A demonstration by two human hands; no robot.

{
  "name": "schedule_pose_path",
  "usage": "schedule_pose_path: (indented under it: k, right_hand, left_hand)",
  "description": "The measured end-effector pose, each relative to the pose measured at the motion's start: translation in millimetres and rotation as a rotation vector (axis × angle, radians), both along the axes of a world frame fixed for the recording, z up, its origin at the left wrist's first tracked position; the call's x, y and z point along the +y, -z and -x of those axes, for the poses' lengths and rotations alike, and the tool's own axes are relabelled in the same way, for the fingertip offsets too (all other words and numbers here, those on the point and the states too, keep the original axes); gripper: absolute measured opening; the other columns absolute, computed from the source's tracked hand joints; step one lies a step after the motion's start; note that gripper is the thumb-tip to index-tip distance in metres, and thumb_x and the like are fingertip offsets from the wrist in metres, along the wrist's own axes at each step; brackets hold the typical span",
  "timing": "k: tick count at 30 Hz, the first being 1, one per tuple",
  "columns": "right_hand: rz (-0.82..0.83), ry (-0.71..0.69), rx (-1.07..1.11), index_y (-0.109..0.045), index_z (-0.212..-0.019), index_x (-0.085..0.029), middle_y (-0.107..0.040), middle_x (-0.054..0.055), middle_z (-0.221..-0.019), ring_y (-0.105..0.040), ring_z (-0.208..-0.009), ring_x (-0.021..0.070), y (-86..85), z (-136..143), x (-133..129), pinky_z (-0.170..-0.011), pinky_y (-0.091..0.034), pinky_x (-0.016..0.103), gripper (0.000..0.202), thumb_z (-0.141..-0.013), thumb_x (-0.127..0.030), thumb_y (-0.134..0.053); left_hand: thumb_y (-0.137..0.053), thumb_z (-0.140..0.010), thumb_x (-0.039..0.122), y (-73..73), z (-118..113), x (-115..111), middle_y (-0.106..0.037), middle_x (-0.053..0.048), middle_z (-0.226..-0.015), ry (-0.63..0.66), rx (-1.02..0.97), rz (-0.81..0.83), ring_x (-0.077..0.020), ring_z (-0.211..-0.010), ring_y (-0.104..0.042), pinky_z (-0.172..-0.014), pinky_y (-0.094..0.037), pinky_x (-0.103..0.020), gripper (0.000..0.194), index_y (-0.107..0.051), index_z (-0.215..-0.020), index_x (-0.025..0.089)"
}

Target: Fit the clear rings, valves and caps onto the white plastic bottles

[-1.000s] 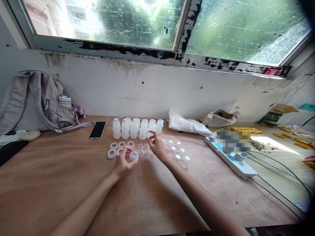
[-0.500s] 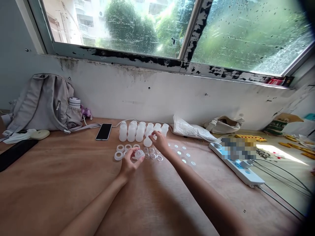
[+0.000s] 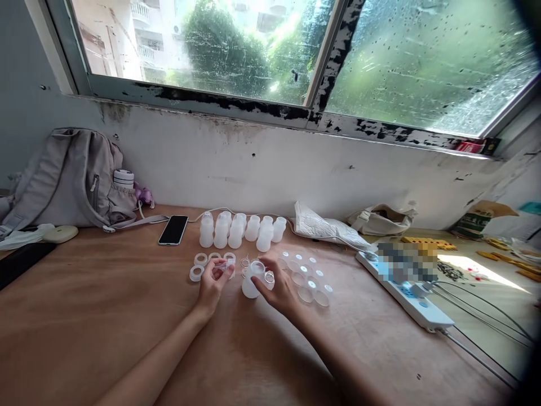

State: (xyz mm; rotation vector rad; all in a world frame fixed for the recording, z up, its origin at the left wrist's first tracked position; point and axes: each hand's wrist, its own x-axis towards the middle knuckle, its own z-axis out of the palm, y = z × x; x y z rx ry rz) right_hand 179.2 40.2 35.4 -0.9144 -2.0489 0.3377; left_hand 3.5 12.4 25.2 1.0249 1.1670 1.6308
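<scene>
Cloudy white plastic makes the round bottle (image 3: 250, 289) that the right hand (image 3: 282, 287) holds near its top, between the 2 hands, in the head view. The left hand (image 3: 210, 286) pinches a small clear plastic piece (image 3: 225, 264). Flat white plastic rings (image 3: 191, 275) lie beside that hand. More cloudy white bottles (image 3: 221, 234) stand behind.
</scene>
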Motion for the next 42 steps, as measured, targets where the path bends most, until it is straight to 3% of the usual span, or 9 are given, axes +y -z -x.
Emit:
schedule_pose_path:
  k: [4,8,17,25,28,31,35,39,42]
  right_hand:
    - [0.148,-0.08,0.022,-0.022,-0.126,-0.019,-0.057,0.01,-0.105,-0.056,-0.097,0.0225,15.2,-1.8,-1.4,-0.083,-0.045,0.036,0.066,-0.072,-0.029,-0.06]
    - [0.243,-0.179,-0.009,-0.038,-0.116,-0.021,-0.059,0.006,-0.102,-0.057,-0.093,0.021,19.4,-1.0,-4.2,-0.079,-0.046,0.032,0.048,-0.073,-0.029,-0.058]
    - [0.039,0.022,-0.143,-0.041,-0.118,-0.023,-0.053,0.009,-0.104,-0.049,-0.094,0.0264,12.5,-16.9,-2.6,-0.081,-0.041,0.043,0.053,-0.068,-0.023,-0.06]
    - [0.016,-0.043,-0.064,-0.048,-0.112,-0.024,-0.052,0.008,-0.106,-0.048,-0.1,0.025,3.9,-19.2,-6.2,-0.085,-0.04,0.041,0.042,-0.071,-0.023,-0.058]
    - [0.221,-0.077,0.083,-0.048,-0.108,-0.023,-0.054,0.007,-0.104,-0.051,-0.096,0.0229,0.4,-18.6,-7.4,-0.08,-0.044,0.037,0.041,-0.069,-0.029,-0.062]
    - [0.635,-0.093,0.269,-0.048,-0.096,-0.02,-0.057,0.004,-0.082,-0.057,-0.069,0.0176,-0.8,-16.8,-7.2,-0.056,-0.048,0.029,0.034,-0.072,-0.042,-0.058]
    - [1.168,-0.253,0.548,-0.044,-0.091,-0.021,-0.051,-0.001,-0.062,-0.049,-0.043,0.0107,-3.2,-18.5,-6.0,-0.033,-0.037,0.02,0.035,-0.081,-0.053,-0.036]
    - [1.282,-0.452,0.659,-0.042,-0.098,-0.024,-0.057,0.002,-0.085,-0.058,-0.059,0.0123,-8.6,-24.0,-4.8,-0.042,-0.045,0.02,0.034,-0.071,-0.036,-0.058]
    - [1.269,-0.403,0.607,-0.047,-0.094,-0.019,-0.058,0.004,-0.082,-0.061,-0.061,0.0139,-8.8,-24.1,-2.9,-0.041,-0.046,0.019,0.033,-0.07,-0.036,-0.061]
  left_hand:
    - [-0.063,-0.065,0.043,-0.7,-2.5,-1.9,-0.06,-0.002,-0.072,0.051,-0.04,0.04,-0.0146,-0.067,-0.057,-0.064,-0.044,-0.026,0.036,-0.053,-0.086,0.015]
    - [-0.063,-0.065,0.046,1.9,-6.8,-4.6,-0.061,-0.002,-0.072,0.119,-0.088,0.071,-0.0134,-0.063,-0.057,-0.063,-0.045,-0.025,0.037,-0.053,-0.084,0.016]
    - [-0.064,-0.069,0.038,7.2,-7.8,-2.8,-0.058,0.0,-0.072,0.102,-0.148,0.078,-0.0106,-0.062,-0.056,-0.063,-0.047,-0.024,0.035,-0.048,-0.092,0.017]
    - [-0.065,-0.067,0.032,2.4,-8.0,-3.0,-0.06,-0.004,-0.085,0.15,-0.084,0.083,-0.0136,-0.076,-0.056,-0.065,-0.045,-0.023,0.037,-0.052,-0.098,0.016]
    - [-0.066,-0.067,0.032,0.8,-6.3,-3.4,-0.06,-0.005,-0.087,0.162,-0.109,0.083,-0.0143,-0.078,-0.056,-0.066,-0.044,-0.024,0.039,-0.054,-0.1,0.015]
    - [-0.068,-0.065,0.031,0.0,-5.6,-4.3,-0.061,-0.004,-0.086,0.226,-0.147,0.1,-0.0144,-0.077,-0.056,-0.068,-0.044,-0.024,0.039,-0.056,-0.099,0.016]
    - [-0.068,-0.065,0.029,-0.4,-5.8,-5.1,-0.062,-0.005,-0.088,0.299,-0.196,0.104,-0.0151,-0.08,-0.056,-0.072,-0.044,-0.025,0.04,-0.056,-0.1,0.016]
    - [-0.066,-0.067,0.027,-0.7,-3.6,-2.7,-0.06,-0.006,-0.098,0.283,-0.254,0.075,-0.0171,-0.09,-0.055,-0.078,-0.044,-0.027,0.039,-0.054,-0.103,0.017]
    - [-0.066,-0.067,0.028,-0.2,0.1,0.7,-0.06,-0.007,-0.099,0.244,-0.262,0.072,-0.0179,-0.09,-0.056,-0.077,-0.045,-0.028,0.037,-0.056,-0.1,0.015]
